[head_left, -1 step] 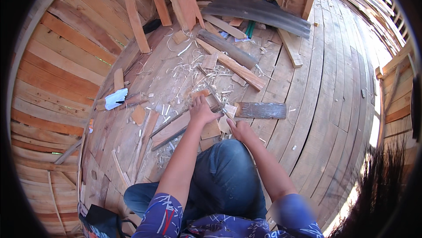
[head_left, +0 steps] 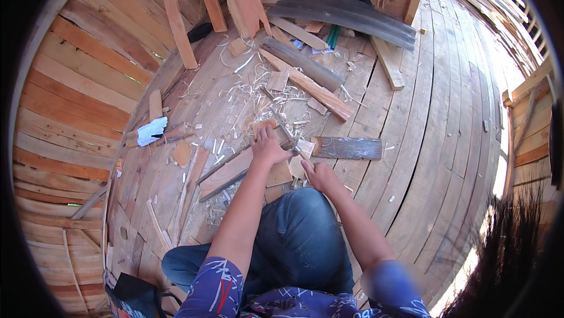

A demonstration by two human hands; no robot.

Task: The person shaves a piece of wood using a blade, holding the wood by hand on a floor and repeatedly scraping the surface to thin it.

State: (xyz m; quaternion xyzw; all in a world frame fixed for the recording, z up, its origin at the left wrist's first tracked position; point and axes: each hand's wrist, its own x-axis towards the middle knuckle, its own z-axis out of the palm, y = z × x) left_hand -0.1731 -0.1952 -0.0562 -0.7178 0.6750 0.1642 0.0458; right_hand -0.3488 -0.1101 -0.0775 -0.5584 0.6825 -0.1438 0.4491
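Observation:
My left hand (head_left: 269, 147) is closed over a small wooden piece (head_left: 265, 124), its fingers wrapped on the far edge. In my right hand (head_left: 318, 176) is the pale handle of a tool (head_left: 304, 156), gripped in front of my right knee. The tool's metal end lies close to my left thumb; its exact kind is too small to make out. Under and beside my hands lie a long board with dark edges (head_left: 226, 174) and a flat wood offcut (head_left: 279, 174). A dark weathered board (head_left: 348, 148) lies just right of the tool.
Curled wood shavings (head_left: 282, 102) litter the plank floor (head_left: 435, 142) ahead. Beyond them are a round log (head_left: 302, 63), a long plank (head_left: 311, 88) and a curved grey sheet (head_left: 341, 15). A pale blue cloth (head_left: 151, 132) lies left, near the plank wall (head_left: 76, 112).
The surroundings have shifted very slightly left in the view. Both hands keep the same grips and nearly the same places.

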